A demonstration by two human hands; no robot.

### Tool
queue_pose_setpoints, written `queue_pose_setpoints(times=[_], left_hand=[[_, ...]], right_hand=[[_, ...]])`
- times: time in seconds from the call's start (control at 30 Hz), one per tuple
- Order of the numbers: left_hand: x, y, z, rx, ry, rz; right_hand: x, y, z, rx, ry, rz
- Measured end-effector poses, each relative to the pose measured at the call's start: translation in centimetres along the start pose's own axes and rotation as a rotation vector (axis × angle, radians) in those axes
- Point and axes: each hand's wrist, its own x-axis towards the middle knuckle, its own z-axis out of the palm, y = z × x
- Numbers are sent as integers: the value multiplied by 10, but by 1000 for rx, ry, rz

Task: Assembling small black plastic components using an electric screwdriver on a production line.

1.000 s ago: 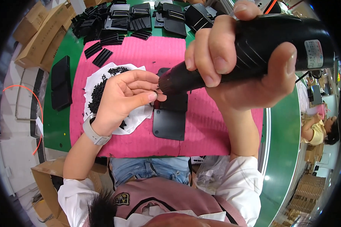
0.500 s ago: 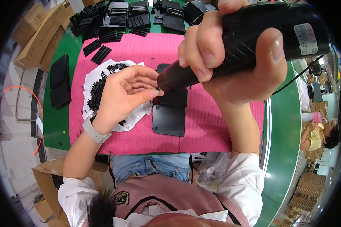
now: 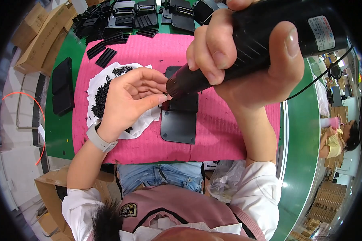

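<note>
The black plate (image 3: pixel 178 126) is lying near the pink mat's (image 3: pixel 229 140) near edge; just above it the left hand (image 3: pixel 128 100) is pinching a small screw, too small to see clearly, at the tip of the electric screwdriver (image 3: pixel 245 48), which the right hand (image 3: pixel 245 64) is gripping with fingers fully curled; the screw heap (image 3: pixel 102 94) on white paper looks plentiful, and black parts (image 3: pixel 120 20) are crowding the table's far edge, so much fastening seems left.
</note>
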Motion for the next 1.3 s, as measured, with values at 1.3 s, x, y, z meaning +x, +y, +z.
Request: queue_pose_setpoints(times=[1.3], left_hand=[[18,-4,9,-33,-13,-296]], right_hand=[[-3,12,1,-352,-137,-93]])
